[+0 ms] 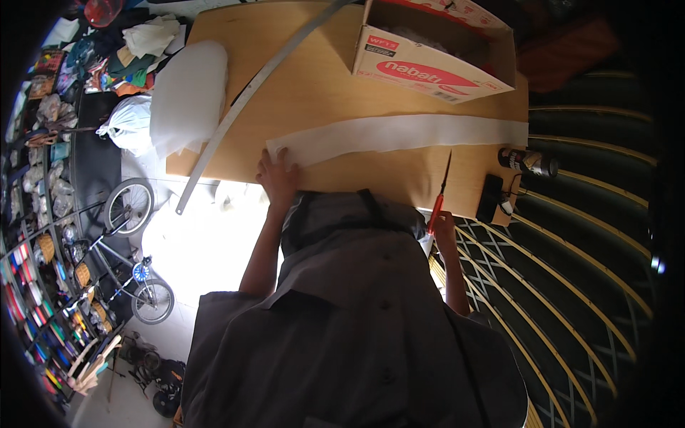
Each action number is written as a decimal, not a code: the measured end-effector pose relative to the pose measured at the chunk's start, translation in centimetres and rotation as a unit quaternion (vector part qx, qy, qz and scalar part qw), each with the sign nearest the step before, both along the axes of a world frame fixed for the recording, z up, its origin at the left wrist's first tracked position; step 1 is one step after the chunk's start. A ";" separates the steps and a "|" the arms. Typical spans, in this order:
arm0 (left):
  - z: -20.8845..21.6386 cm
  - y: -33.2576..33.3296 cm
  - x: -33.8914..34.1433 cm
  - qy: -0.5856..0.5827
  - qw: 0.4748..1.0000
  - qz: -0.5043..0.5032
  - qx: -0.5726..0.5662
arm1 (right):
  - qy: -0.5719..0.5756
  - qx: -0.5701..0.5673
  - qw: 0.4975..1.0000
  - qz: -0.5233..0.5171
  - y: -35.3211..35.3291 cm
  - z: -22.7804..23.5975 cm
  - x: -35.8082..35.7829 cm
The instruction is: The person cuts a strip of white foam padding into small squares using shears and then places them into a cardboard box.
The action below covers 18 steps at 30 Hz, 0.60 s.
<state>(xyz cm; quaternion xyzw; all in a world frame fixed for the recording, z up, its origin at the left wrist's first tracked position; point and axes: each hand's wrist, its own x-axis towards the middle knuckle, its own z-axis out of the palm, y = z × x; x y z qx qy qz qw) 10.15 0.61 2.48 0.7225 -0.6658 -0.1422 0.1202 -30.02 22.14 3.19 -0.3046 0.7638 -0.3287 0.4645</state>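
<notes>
A long strip of thin white material [399, 134] lies across the wooden table [321, 78], reaching to its right edge. My left hand [278, 175] rests on the strip's left end, fingers spread against it and the table's near edge. Low at the near right edge, my right hand [444, 230] is closed around the red handles of a pair of scissors [437, 203]. Their slim dark blades point away from me, the tip just short of the strip and seemingly together.
A long metal ruler [246, 96] slants over the table's left side, its end overhanging. Beside it lies a stack of white sheets [189, 93]. An open carton [435, 68] stands at the back right. A dark can [526, 162] and a phone [489, 198] sit near the right edge.
</notes>
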 end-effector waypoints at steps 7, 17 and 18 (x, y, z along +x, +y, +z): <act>-2.0 -2.2 1.9 0.162 0.986 0.005 -0.028 | 0.127 0.011 0.984 0.121 -7.1 1.7 1.5; 3.5 -3.8 8.2 0.271 0.961 0.040 -0.043 | 0.228 0.081 0.957 0.159 -9.8 -0.7 3.0; 4.4 -4.1 7.8 0.291 0.955 0.036 -0.036 | 0.236 0.099 0.954 0.159 -9.7 -0.8 3.1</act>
